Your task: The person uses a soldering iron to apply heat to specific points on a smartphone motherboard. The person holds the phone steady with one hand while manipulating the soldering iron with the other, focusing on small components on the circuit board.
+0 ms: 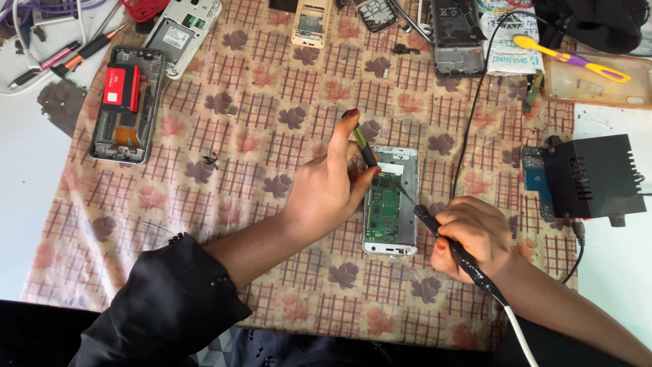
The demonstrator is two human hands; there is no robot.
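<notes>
On checked leaf-print cloth (258,109), left hand (326,194) pinches slim green-handled tool (363,146), right hand (475,234) grips black soldering iron (451,245) beside fingertips, over the opened silver phone's green board (382,207), still exposed.

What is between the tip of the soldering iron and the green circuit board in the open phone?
Nothing visible. The soldering iron in the right hand reaches the circuit board freely; the left hand holds a thin tool at the board's upper edge.

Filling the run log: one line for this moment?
left hand: holds tool | right hand: soldering iron | tip on board in phone
</notes>
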